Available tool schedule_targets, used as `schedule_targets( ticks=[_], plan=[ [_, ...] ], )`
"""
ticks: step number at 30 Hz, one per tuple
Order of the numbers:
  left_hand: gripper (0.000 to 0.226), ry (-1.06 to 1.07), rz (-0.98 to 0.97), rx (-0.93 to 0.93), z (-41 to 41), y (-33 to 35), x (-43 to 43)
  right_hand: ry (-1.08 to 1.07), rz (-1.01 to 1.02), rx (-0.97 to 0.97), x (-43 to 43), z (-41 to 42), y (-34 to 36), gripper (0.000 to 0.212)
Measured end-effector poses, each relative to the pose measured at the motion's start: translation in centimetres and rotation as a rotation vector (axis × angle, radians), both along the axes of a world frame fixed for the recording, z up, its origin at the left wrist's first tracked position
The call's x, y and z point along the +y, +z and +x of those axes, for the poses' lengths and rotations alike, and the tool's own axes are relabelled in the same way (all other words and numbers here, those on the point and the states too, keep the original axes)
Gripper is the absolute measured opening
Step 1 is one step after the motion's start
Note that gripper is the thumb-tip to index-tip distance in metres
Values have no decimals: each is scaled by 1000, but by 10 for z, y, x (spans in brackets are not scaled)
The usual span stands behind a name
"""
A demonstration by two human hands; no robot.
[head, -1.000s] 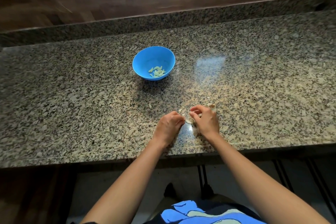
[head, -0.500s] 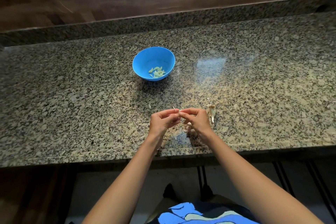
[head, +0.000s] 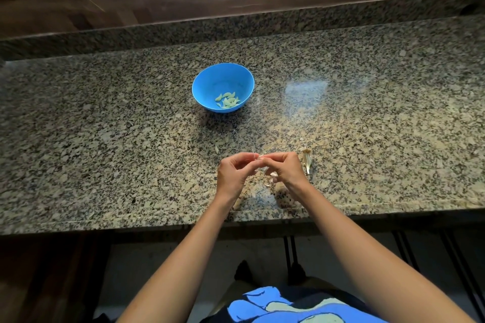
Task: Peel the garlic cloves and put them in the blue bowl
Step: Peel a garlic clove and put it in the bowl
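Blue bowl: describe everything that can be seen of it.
The blue bowl is round and smooth, plastic by its look, standing upright on the speckled granite counter, beyond and apart from the left hand and right hand. A small heap of pale peeled garlic cloves lies at its bottom. Nothing else touches it.

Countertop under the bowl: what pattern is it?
The countertop is speckled granite, tan, grey and black; head view.

Person | left hand (head: pixel 233 176), right hand (head: pixel 286 170), forearms (head: pixel 183 257) bare | dark garment (head: pixel 262 304), blue and pale-green print, below counter edge (head: pixel 105 225)
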State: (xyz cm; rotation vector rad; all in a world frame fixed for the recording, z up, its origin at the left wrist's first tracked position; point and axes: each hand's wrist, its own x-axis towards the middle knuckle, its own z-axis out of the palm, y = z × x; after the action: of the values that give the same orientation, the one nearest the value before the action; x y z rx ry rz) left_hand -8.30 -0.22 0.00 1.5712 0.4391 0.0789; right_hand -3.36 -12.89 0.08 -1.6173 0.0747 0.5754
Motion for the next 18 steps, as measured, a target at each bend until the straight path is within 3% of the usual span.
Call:
schedule_targets(
  ticks=[7, 12, 18],
  plan=[
    [14, 9, 45, -24, 4, -3, 6, 52, 61, 44, -1, 3, 7, 9],
    [22, -73, 399, -120, 4, -2, -1, -19, 147, 144, -2, 4, 10, 9],
    [18, -35, 184, -32, 5, -5, 3, 36, 113, 147, -5, 7, 12, 10]
  ],
)
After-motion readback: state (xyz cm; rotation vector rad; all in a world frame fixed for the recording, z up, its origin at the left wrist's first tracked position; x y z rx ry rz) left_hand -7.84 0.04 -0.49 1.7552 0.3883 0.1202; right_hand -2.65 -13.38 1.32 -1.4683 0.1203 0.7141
